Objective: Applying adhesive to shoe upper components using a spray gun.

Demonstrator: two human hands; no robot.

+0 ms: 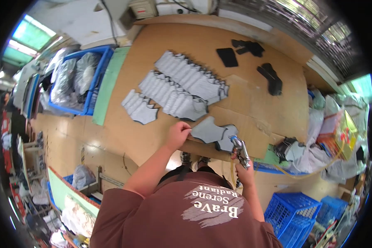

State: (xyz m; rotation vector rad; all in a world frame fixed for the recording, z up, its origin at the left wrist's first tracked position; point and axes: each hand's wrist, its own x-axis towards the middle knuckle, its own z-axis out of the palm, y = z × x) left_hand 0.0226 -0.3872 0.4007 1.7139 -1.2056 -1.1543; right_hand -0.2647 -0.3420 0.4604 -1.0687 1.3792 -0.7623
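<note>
Worktable, head view: brown-covered, bearing overlapping rows of grey pieces, apparently shingled to keep edges exposed. Left hand: fingertips together at the corner of a near grey piece, seemingly steadying it; actual pinch cannot be told. Right hand, apart from the left, clasps a spray gun, probably for trigger control, beside the table's near edge.

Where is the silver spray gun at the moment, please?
In the head view, the silver spray gun is right of centre, held in the person's right hand, with its head end beside the nearest grey pieces.
</note>
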